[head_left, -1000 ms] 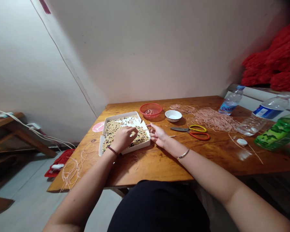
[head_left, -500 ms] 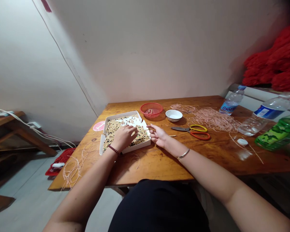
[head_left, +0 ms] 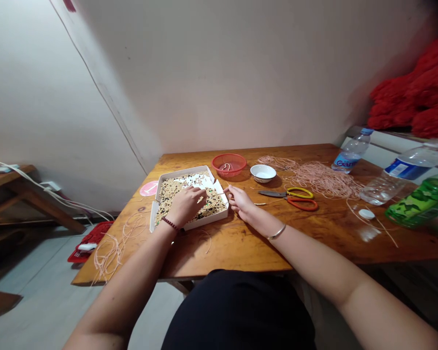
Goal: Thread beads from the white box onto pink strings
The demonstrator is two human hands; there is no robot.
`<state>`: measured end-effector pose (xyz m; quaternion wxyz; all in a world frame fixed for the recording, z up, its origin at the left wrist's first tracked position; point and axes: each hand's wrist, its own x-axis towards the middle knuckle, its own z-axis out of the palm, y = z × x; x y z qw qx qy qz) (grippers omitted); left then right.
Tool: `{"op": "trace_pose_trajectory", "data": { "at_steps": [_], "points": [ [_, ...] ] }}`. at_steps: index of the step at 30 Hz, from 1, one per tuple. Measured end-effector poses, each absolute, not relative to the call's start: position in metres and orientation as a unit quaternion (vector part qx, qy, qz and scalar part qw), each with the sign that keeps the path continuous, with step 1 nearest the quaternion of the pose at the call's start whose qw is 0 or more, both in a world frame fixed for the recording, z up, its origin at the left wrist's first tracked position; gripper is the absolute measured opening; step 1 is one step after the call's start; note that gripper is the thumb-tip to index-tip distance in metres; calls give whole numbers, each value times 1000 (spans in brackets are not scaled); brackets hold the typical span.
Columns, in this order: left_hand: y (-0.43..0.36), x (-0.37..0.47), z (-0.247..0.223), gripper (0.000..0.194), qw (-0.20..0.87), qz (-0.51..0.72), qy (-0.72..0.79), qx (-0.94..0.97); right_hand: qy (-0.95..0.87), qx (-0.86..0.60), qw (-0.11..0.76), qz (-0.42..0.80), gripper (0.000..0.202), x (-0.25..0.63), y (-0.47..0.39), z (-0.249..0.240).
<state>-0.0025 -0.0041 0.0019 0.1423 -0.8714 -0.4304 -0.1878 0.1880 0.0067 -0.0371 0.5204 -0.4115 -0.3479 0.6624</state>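
Observation:
A white box (head_left: 212, 218) full of small cream, black and green beads lies on the wooden table. Over its front part is my left hand (head_left: 187, 205), fingers bent and pressed together; what they pinch is too small to make out. My right hand (head_left: 240, 201) is at the box's right edge, its thumb and forefinger closed on something thin, probably a cord, that I cannot make out clearly. A short row of cream beads (head_left: 260, 204) emerges beside my right wrist on the tabletop.
Behind the box stand a red basket (head_left: 228, 166) and a white bowl (head_left: 263, 173). Scissors (head_left: 295, 195), a pink cord pile (head_left: 321, 179), bottles (head_left: 352, 151) and a white cap (head_left: 366, 214) are to the right. Loose cords (head_left: 111, 253) hang at the left edge.
My hands stay nearly in place. The fingers of my left hand have shifted slightly over the beads, and my right fingers have drawn closer together.

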Motion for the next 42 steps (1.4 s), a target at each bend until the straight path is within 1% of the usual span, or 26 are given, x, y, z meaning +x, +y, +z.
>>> {"op": "trace_pose_trajectory", "data": {
  "at_steps": [6, 14, 19, 24, 27, 29, 31, 33, 37, 40, 42],
  "points": [
    [-4, -4, 1, 19, 120, -203, -449, -862, -372, -451, 544, 602, 23, 189, 6, -36],
    [-4, -3, 1, 16, 100, -222, -458, -855, -393, -484, 594, 508, 28, 188, 10, -42],
    [-4, -3, 1, 16, 71, -241, -462, -850, -377, -505, 602, 490, 24, 189, 14, -45],
    [-3, -5, -2, 15, 58, -246, -470, -846, -319, -550, 601, 485, 14, 193, 20, -50],
    [-4, -6, -3, 14, 65, -250, -472, -843, -293, -604, 622, 403, 12, 195, 22, -51],
    [-5, -5, -3, 15, 68, -250, -468, -845, -330, -610, 644, 323, 10, 196, 19, -48],
    [-6, -5, -3, 15, 71, -247, -461, -849, -408, -565, 671, 252, 5, 195, 12, -42],
    [-6, -3, -3, 16, 76, -241, -453, -855, -485, -499, 683, 222, 5, 194, 5, -36],
    [-7, -1, -3, 18, 79, -233, -437, -865, -562, -432, 647, 281, 10, 190, -3, -32],
    [-7, -1, -2, 19, 73, -239, -431, -867, -536, -433, 638, 342, 11, 189, -1, -35],
    [-7, -1, -1, 19, 71, -243, -424, -870, -494, -438, 625, 416, 14, 189, 2, -36]
  ]
}}
